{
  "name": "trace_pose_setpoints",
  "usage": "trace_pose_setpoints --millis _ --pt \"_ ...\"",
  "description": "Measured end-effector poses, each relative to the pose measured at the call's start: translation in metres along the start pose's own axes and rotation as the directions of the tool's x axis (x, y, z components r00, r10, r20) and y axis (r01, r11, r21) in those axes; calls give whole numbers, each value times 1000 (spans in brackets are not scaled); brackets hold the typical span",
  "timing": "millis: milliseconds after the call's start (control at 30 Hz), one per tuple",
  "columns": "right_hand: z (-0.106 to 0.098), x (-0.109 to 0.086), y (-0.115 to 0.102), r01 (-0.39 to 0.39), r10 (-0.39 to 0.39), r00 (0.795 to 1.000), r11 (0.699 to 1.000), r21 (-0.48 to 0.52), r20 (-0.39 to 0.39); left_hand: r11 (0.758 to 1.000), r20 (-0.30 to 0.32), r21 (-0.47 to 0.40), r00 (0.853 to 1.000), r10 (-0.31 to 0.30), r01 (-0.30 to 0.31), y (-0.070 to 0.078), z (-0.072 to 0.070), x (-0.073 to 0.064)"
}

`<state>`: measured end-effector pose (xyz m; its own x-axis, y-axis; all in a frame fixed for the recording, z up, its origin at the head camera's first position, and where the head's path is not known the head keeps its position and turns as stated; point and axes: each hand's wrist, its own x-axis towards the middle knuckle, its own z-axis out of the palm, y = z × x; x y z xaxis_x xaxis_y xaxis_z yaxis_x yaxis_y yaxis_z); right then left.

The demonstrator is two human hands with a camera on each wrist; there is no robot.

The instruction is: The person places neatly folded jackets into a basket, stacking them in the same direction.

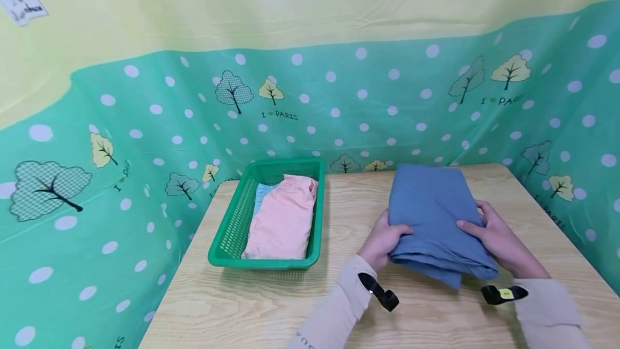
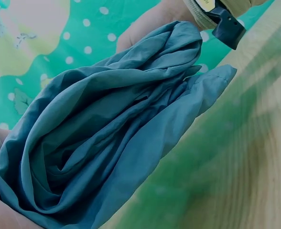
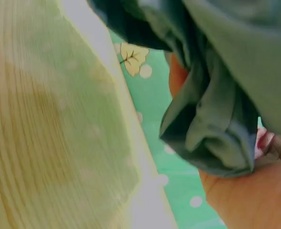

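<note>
A folded piece of blue cloth, its kind not clear, is held over the right part of the table. At its left edge my left hand grips it, thumb on top. My right hand grips the opposite edge, also thumb uppermost. In the left wrist view the blue cloth shows several rolled layers at its near end, with part of the right hand behind. The right wrist view has a loose corner of the cloth hanging by the right hand. Fingers under the cloth are mostly hidden.
Left of the hands, a green plastic basket stands on the wooden table. Inside it lie a folded pink cloth and a light blue cloth. A green and yellow patterned curtain hangs behind and along both sides.
</note>
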<state>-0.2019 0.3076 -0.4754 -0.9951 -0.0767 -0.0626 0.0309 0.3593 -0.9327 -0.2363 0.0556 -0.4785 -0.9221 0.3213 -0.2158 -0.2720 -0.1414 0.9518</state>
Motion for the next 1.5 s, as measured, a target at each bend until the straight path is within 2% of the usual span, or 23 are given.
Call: trace_pose_setpoints --millis 100,300,567,967,1300,1500 --pt "5 1 -7 27 -28 999 999 45 16 1000 7 13 1000 21 -21 7 -10 -2" --pt "16 3 -19 49 -52 998 996 76 37 999 9 32 999 41 -41 17 -27 -9" --pt "30 10 -34 64 -68 996 995 76 52 999 15 -16 999 42 -41 27 -46 -18" --pt "54 16 -57 136 -142 989 984 114 48 998 12 -16 998 63 -63 45 -74 -32" --pt "74 20 -72 139 -151 984 982 125 90 996 -25 44 996 80 -79 56 -100 -47" --pt "88 25 -80 169 -186 977 974 150 107 991 -30 64 993 116 -114 63 -116 -53"
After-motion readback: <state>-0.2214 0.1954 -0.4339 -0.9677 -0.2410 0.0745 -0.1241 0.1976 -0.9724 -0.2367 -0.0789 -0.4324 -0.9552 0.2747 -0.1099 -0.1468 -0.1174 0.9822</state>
